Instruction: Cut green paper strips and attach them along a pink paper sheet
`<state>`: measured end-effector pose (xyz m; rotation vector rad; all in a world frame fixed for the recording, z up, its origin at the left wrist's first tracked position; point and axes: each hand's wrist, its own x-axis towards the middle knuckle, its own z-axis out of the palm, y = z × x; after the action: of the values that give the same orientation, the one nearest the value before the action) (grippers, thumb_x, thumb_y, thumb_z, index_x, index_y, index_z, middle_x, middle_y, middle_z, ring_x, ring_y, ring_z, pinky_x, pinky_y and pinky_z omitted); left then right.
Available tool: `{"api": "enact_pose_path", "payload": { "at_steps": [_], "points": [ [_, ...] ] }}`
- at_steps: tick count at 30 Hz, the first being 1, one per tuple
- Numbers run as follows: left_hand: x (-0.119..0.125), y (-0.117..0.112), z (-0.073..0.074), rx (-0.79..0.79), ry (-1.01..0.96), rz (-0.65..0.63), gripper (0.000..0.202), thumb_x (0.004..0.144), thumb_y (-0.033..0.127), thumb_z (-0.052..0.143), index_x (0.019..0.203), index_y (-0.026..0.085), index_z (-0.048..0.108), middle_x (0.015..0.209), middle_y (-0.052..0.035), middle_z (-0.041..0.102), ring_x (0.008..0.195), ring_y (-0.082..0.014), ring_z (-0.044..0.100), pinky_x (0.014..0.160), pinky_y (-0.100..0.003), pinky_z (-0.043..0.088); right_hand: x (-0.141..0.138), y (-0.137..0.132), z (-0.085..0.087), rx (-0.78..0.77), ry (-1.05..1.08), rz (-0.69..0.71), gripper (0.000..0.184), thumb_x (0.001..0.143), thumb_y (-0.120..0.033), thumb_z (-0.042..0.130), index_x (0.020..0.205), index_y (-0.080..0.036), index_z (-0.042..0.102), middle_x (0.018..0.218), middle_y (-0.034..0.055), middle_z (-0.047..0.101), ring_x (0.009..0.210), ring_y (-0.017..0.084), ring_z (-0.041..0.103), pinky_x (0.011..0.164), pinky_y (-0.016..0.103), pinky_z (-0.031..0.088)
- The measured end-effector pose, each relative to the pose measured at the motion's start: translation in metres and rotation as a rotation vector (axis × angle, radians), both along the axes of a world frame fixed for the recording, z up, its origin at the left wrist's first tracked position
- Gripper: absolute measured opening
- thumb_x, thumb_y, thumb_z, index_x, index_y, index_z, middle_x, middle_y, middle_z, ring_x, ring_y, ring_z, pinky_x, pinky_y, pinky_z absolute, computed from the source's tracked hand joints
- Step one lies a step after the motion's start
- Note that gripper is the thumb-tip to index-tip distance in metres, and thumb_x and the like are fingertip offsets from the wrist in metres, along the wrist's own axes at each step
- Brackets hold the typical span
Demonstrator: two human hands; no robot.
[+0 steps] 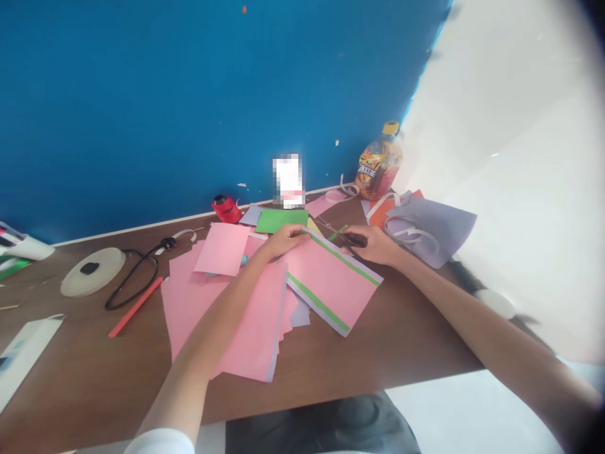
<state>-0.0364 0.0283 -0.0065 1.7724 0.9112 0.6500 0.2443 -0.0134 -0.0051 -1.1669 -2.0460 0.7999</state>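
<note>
My left hand (286, 242) is closed at the upper left corner of a pink paper sheet (331, 277) edged with green and pale lilac strips. My right hand (373, 244) grips dark-handled scissors (353, 241), their blades pointing left beyond the sheet's far edge. A short green paper strip (338, 233) lies by the blades; I cannot tell whether it touches them. Beneath my left forearm spreads a pile of pink paper (250, 315), with a smaller pink piece (223, 249) on top. Green paper (282, 221) rests just behind my left hand.
A drink bottle (380, 162) stands at the back right, near lilac paper (437, 227) and curled white strips. Along the wall is a red container (225, 208). A round pale lid (92, 272), a black cable (135, 277) and a red stick-like item (137, 307) lie left.
</note>
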Motion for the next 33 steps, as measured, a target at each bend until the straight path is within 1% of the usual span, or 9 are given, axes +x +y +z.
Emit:
{"api": "enact_pose_path", "payload": {
  "at_steps": [3,5,8,10,15,19,22,29,33],
  "points": [
    [0.001,-0.001,0.001,0.002,0.019,0.021,0.038,0.082,0.052,0.062,0.092,0.015,0.067,0.086,-0.0037,0.065,0.078,-0.0155,0.056,0.069,-0.026,0.042,-0.007,-0.008,0.006,0.009,-0.009,-0.014,0.035,0.077,-0.045,0.068,0.102,-0.021,0.068,0.081,0.0015,0.068,0.070,0.017,0.060,0.063,0.028,0.047],
    [0.001,-0.001,0.002,0.004,0.018,0.037,0.038,0.081,0.052,0.063,0.090,0.015,0.066,0.082,-0.0035,0.065,0.076,-0.0156,0.056,0.067,-0.026,0.042,-0.012,-0.012,0.008,0.025,-0.056,-0.051,0.029,0.080,-0.040,0.065,0.102,-0.021,0.067,0.079,0.0008,0.067,0.067,0.016,0.058,0.062,0.027,0.046],
    [0.001,-0.001,0.001,0.004,-0.007,0.044,0.037,0.080,0.051,0.064,0.088,0.015,0.066,0.079,-0.0026,0.064,0.074,-0.0152,0.055,0.066,-0.026,0.041,-0.016,-0.013,0.004,0.078,-0.130,-0.038,0.024,0.077,-0.029,0.063,0.100,-0.022,0.068,0.085,0.0017,0.069,0.072,0.017,0.061,0.065,0.027,0.047],
    [0.001,0.000,-0.001,0.007,-0.019,0.036,0.036,0.081,0.050,0.064,0.088,0.015,0.066,0.079,-0.0021,0.063,0.073,-0.0145,0.055,0.065,-0.026,0.040,-0.015,-0.011,-0.001,0.096,-0.157,-0.017,0.025,0.076,-0.025,0.062,0.100,-0.023,0.069,0.090,0.0021,0.071,0.075,0.017,0.063,0.068,0.027,0.048],
    [0.000,0.003,-0.005,0.003,-0.041,-0.012,0.034,0.082,0.048,0.064,0.091,0.015,0.065,0.084,-0.0020,0.064,0.074,-0.0131,0.055,0.067,-0.025,0.038,-0.011,-0.008,-0.007,0.115,-0.187,0.009,0.028,0.076,-0.025,0.061,0.102,-0.023,0.070,0.091,0.0022,0.072,0.076,0.018,0.064,0.067,0.027,0.048],
    [-0.001,0.006,-0.008,0.010,-0.032,-0.020,0.033,0.082,0.047,0.064,0.089,0.015,0.066,0.084,-0.0023,0.065,0.073,-0.0129,0.054,0.067,-0.025,0.038,-0.009,-0.008,-0.006,0.162,-0.222,0.012,0.030,0.075,-0.024,0.062,0.103,-0.022,0.070,0.092,0.0030,0.073,0.077,0.019,0.065,0.067,0.027,0.048],
    [-0.001,0.008,-0.009,0.025,-0.028,-0.018,0.033,0.083,0.047,0.062,0.090,0.014,0.066,0.084,-0.0025,0.065,0.074,-0.0129,0.055,0.067,-0.025,0.039,-0.010,-0.009,-0.003,0.192,-0.265,0.007,0.031,0.075,-0.023,0.061,0.104,-0.023,0.071,0.096,0.0035,0.074,0.082,0.020,0.066,0.070,0.028,0.048],
    [-0.001,0.005,-0.004,0.018,-0.012,-0.034,0.037,0.084,0.047,0.060,0.101,0.015,0.069,0.090,-0.0040,0.068,0.080,-0.0149,0.059,0.072,-0.025,0.041,-0.012,-0.013,0.002,0.209,-0.310,0.029,0.031,0.076,-0.021,0.058,0.105,-0.022,0.071,0.098,0.0037,0.074,0.086,0.021,0.068,0.072,0.028,0.049],
    [-0.001,0.005,-0.004,0.023,-0.002,-0.025,0.038,0.084,0.048,0.060,0.100,0.015,0.069,0.092,-0.0047,0.069,0.083,-0.0156,0.060,0.073,-0.026,0.042,-0.012,-0.012,0.002,0.222,-0.303,0.045,0.031,0.077,-0.020,0.057,0.105,-0.022,0.071,0.099,0.0035,0.074,0.088,0.021,0.068,0.075,0.029,0.049]
  ]
}}
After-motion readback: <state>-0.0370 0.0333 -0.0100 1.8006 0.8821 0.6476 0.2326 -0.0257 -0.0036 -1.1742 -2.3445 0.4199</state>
